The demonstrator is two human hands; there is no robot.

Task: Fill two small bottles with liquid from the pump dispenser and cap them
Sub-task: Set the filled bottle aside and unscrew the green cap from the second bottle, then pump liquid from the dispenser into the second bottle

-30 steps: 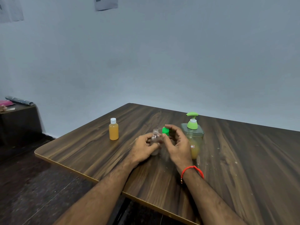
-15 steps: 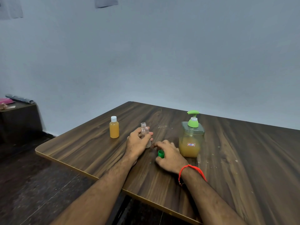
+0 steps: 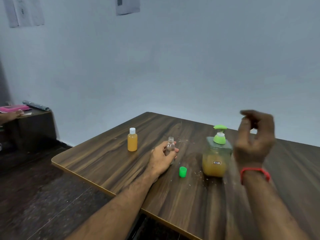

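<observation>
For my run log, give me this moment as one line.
left hand: grips empty clear plastic bottle | green cap: off, on wooden table | right hand: raised, empty | orange-filled white-capped bottle: done

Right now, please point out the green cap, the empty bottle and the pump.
green cap [image 3: 182, 171], head view, its side wall.
empty bottle [image 3: 170, 146], head view, its clear shoulder.
pump [image 3: 219, 138], head view, its green collar.

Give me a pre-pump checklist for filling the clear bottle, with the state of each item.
1. Clear bottle uncapped: ok, neck open.
2. Clear bottle held steady: ok, left hand grips it upright on the table.
3. Green cap out of the way: ok, on the table, apart from the bottle.
4. Bottle mouth under the pump dispenser spout: not ok, it stands well to the side.
5. Right hand on the pump: not ok, raised beside it, blurred.
6. Dispenser has liquid: ok.
</observation>
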